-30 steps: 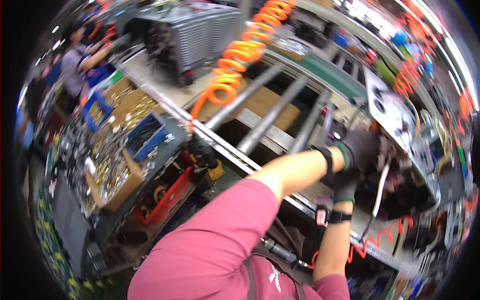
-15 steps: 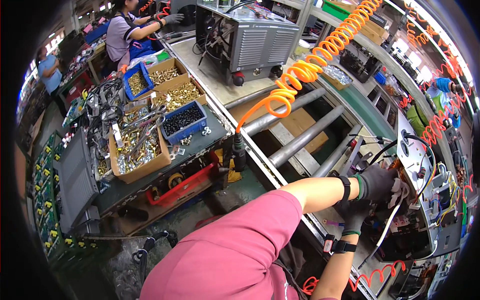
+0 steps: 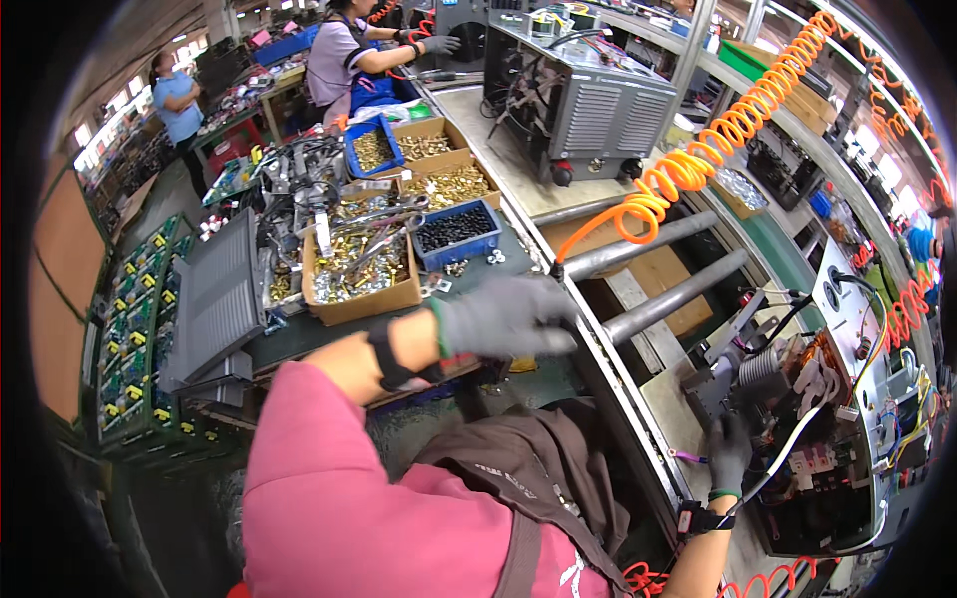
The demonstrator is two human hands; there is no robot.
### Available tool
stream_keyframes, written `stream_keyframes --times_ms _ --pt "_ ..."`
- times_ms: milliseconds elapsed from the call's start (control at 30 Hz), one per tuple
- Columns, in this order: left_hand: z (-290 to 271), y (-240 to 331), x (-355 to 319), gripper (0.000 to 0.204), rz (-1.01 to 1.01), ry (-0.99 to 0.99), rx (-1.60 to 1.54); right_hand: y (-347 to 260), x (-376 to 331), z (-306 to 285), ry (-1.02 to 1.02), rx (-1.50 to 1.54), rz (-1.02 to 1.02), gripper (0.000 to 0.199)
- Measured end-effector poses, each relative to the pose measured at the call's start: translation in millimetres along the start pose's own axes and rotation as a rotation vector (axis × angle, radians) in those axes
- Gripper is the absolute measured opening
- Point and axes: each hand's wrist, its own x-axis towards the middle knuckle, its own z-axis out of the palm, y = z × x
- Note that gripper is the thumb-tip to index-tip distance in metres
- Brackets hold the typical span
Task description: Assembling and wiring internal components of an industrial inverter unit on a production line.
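Observation:
My left hand (image 3: 503, 319), in a grey glove, is smeared by motion near the lower end of the orange coiled hose (image 3: 653, 199). The hose's dark end fitting (image 3: 556, 269) shows just above the fingers; any tool below it is hidden by the hand. Whether those fingers grip anything cannot be told. My right hand (image 3: 730, 453), also gloved, rests at the near side of an opened machine chassis (image 3: 807, 478) with wires, a copper coil (image 3: 822, 354) and a white panel (image 3: 839, 299). Its fingertips are against dark parts and partly hidden. A white cable (image 3: 793, 444) runs beside it.
On the left bench stand a cardboard box of metal fittings (image 3: 409, 291), a blue bin of black screws (image 3: 493, 242) and other boxes of brass parts. A grey machine (image 3: 608, 115) stands farther along the roller line (image 3: 678, 296). A co-worker (image 3: 339, 60) works at the far end.
My left hand has left the chassis and swung left to the hose end. My right hand stays at the chassis. The view has shifted, and the dark tool under the hose no longer shows.

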Motion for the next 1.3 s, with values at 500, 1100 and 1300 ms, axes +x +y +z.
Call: stream_keyframes --times_ms 500,1100,1300 --pt "-219 -263 51 0.040 -0.617 -0.109 0.834 -81 -55 -44 0.133 0.019 -0.146 0.035" --pt "-192 -466 50 0.050 -0.773 -0.633 1.069 13 -75 -33 0.032 -0.217 0.347 0.035" --pt "-186 -456 51 0.030 -0.661 -0.273 1.266 2 -60 -35 -0.015 -0.368 0.213 0.037"
